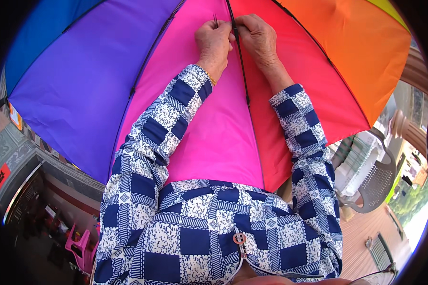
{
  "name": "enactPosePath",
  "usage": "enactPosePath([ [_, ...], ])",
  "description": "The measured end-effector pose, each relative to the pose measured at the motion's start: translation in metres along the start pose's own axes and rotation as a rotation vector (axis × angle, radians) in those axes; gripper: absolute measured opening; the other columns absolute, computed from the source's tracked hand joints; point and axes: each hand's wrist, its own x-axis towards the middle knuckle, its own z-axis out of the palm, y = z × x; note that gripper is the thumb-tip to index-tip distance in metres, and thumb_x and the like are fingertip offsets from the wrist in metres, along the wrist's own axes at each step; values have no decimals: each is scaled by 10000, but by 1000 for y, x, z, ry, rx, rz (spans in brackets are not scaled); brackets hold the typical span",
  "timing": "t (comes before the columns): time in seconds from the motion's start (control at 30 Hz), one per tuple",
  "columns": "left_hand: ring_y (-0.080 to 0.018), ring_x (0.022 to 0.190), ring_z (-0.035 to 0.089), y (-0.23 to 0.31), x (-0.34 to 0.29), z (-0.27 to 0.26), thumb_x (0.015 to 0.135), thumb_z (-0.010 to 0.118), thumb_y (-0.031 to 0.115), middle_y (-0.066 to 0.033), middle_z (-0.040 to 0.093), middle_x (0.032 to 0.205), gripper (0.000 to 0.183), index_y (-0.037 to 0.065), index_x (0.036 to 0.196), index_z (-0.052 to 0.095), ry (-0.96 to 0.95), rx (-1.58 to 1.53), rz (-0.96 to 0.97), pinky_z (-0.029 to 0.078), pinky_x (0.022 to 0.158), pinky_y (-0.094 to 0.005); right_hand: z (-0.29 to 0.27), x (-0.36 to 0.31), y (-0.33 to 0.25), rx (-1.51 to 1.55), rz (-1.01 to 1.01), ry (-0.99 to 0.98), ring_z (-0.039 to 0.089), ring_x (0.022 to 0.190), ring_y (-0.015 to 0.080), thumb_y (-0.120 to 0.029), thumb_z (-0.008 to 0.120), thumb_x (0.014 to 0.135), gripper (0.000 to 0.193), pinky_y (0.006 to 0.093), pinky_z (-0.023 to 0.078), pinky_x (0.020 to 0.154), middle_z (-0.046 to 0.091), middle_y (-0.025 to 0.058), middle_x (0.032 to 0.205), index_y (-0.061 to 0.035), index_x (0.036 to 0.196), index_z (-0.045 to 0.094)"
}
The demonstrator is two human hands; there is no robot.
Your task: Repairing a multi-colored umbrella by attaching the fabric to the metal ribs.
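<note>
An opened umbrella with rainbow panels lies across my lap, its inside facing me; the pink panel [204, 128] is in the middle. A black rib [243, 71] runs along the seam between the pink and red panels. My left hand [214, 46] is closed just left of that rib, and a small dark tool with thin pointed tips [215, 21] sticks up from its fingers. From the right, my right hand [258, 39] pinches at the same rib, its fingertips nearly meeting the left ones. Any thread or small part between the fingertips is too small to make out.
More black ribs cross the purple panel [76, 99] and the orange panel [356, 52] side. At the right stands a grey plastic chair [378, 178] beside white stacked material [359, 164]. A pink plastic stool [78, 244] is at the lower left, below a doorway.
</note>
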Motion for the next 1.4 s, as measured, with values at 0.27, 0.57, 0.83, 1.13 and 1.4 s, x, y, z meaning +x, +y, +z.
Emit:
enactPosePath([
  [0.27, -76, 375, 420, 2, -1, -2, 834, 602, 148, -7, 535, 574, 93, 92, 782, 548, -17, 10, 10, 315, 341, -203, 1, -1, -3, -33, -33, 35, 619, 725, 235, -124, 600, 774, 87, 316, 489, 621, 616, 47, 776, -115, 843, 653],
  [0.57, -84, 386, 413, 1, 2, 4, 793, 603, 107, -18, 497, 538, 119, 71, 727, 512, 27, -23, 3, 323, 355, -220, -1, 0, -5, -69, -40, 32, 619, 728, 238, -122, 602, 769, 86, 319, 490, 617, 612, 48, 774, -119, 837, 656],
  [0.83, -94, 366, 396, -2, 4, 2, 765, 590, 84, -19, 491, 528, 92, 77, 723, 509, 110, -108, 85, 314, 345, -239, -4, -5, -5, -22, -38, 6, 627, 759, 246, -100, 584, 775, 114, 323, 497, 650, 626, 70, 806, -107, 876, 638],
  [1.13, -87, 383, 412, -6, 5, -8, 806, 598, 90, 5, 482, 543, 109, 115, 762, 501, 83, -152, 49, 310, 342, -219, -20, -9, -6, -75, -30, -215, 607, 784, 269, -146, 589, 773, 111, 368, 492, 665, 613, 62, 798, -121, 870, 636],
  [1.4, -94, 378, 403, -1, 2, -13, 775, 572, 68, -12, 482, 529, 106, 91, 717, 486, 54, -242, 22, 314, 347, -228, -35, -16, -7, -101, -28, -304, 604, 788, 254, -169, 588, 784, 110, 359, 489, 695, 605, 51, 800, -113, 850, 656],
])
